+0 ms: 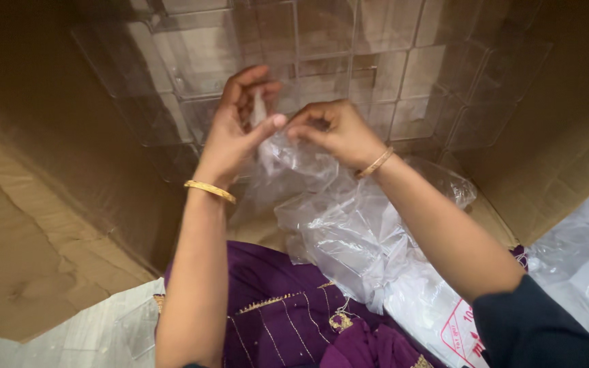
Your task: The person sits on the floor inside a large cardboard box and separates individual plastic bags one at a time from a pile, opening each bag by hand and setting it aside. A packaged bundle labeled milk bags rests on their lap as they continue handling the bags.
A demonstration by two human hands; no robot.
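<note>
Both hands are raised over an open cardboard box [56, 157]. My left hand [236, 126], with a gold bangle at the wrist, pinches the top of a clear plastic bag [349, 232] between thumb and fingers. My right hand [332, 133], also wearing a gold bangle, grips the same bag's edge just to the right, the fingertips nearly touching the left thumb. The bag hangs crumpled below both hands. Behind the hands, clear plastic containers [349, 68] are stacked in rows against the box's far wall.
Purple cloth with gold trim [288, 313] lies under my forearms. More clear plastic sheet [581, 259] spills at the right. A box flap [15, 259] spreads at the left, with pale floor [83, 334] below it.
</note>
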